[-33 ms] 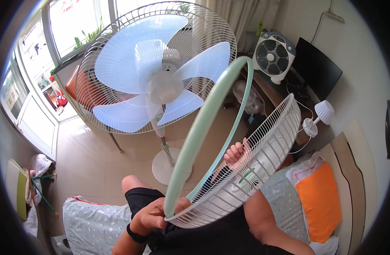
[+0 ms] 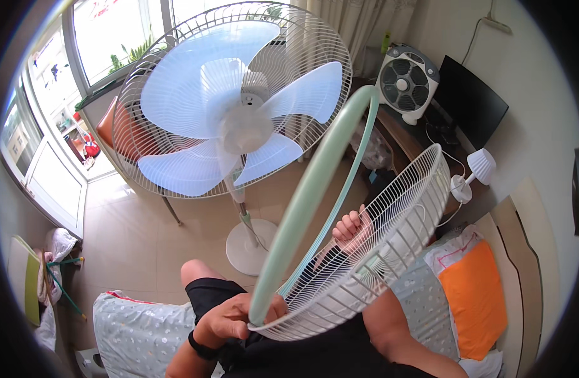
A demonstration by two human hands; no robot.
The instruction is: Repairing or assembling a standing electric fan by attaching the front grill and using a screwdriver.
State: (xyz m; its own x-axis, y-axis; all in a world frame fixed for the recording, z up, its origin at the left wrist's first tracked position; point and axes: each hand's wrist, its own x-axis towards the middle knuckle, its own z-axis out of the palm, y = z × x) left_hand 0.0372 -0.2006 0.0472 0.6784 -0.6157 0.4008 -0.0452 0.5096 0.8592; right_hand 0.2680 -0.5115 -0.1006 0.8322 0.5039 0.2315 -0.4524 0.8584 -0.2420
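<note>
My left hand (image 2: 229, 317), a black band on its wrist, grips a pale green ring (image 2: 314, 195) and the rim of a white wire fan guard (image 2: 422, 214) where they meet. From there the ring stands tilted away from the guard, leaving a gap that widens upward. Partly seen through the guard's wires, my right hand (image 2: 350, 228) has curled fingers near the guard's far edge; whatever it may hold is hidden. In front of me stands a pedestal fan with light blue blades (image 2: 182, 88), a wire rear guard (image 2: 128, 142) behind them and a round white base (image 2: 242, 252).
A grey box fan (image 2: 406, 85) and a dark monitor (image 2: 472, 101) stand on a desk at the right, near a white lamp (image 2: 481, 167). An orange pillow (image 2: 475, 299) lies on the bed beside me. A brown chair (image 2: 128, 132) is behind the pedestal fan.
The ring and guard have tilted slightly, their upper ends lower and to the right, showing more of the guard's inner side. My right hand stays in about the same place.
</note>
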